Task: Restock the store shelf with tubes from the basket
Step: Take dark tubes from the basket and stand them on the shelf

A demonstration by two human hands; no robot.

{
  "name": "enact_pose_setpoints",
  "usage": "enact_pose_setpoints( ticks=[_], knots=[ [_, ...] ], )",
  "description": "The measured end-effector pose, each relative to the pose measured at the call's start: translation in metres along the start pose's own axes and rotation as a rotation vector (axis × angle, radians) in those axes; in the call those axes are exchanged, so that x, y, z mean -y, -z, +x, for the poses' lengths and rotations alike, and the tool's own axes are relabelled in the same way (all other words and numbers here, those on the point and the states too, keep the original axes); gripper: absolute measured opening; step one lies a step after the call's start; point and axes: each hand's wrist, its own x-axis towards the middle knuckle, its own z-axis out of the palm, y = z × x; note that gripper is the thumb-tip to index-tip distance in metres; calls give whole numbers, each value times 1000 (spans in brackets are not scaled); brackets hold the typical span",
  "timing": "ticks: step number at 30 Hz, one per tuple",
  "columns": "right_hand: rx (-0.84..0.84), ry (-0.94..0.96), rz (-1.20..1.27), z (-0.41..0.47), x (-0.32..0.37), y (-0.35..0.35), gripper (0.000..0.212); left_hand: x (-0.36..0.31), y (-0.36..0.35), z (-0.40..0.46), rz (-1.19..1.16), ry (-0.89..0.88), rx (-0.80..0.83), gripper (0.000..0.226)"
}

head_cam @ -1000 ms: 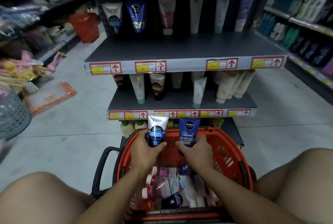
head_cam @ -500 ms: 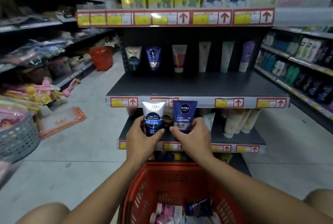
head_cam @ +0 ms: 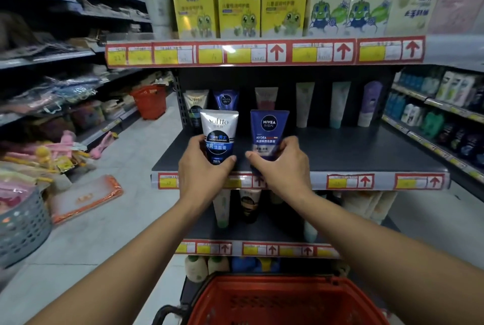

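Now shelving two tubes
Left hand [head_cam: 203, 167] is gripping the Softto tube [head_cam: 219, 136], right hand [head_cam: 281, 165] the Nivea tube [head_cam: 269, 132]; set down carelessly on the shelf [head_cam: 366, 152], either could topple.

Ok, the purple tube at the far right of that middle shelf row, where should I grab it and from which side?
Grip the purple tube around its narrower lower body, just above the cap, coming straight in from the front. It stands cap down against the back panel, so only the front is open. The pale green tube stands apart on its left, so fingers probably fit on both sides.
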Motion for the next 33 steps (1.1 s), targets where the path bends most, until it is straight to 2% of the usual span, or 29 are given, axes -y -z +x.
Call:
enact_pose_setpoints(
  ticks=[9, 14, 18, 20, 23, 33],
  knots=[
    [-11, 19, -97, 41, -18, -17, 68, 6, -29, 42, 133, 39, 7, 67],
    [40, 59, -140, 46, -20, -21, 71, 14, -36, 43, 157, 55, 19, 73],
    [-2, 157, -294, 44, -27, -19, 76, 12, -39, 35, 302, 19, -67, 79],
    [0, 190, -368, 44, -33, -17, 71, 14, -41, 32, 393, -10, -68, 72],
    [62, 183, -387, 48, -38, -18, 57, 16, -40, 39, 411, 36, -29, 66],
    [247, 79, -412, 75, -9, -54, 42, 37, -18, 91, 457, 206, 78, 75]
  ],
)
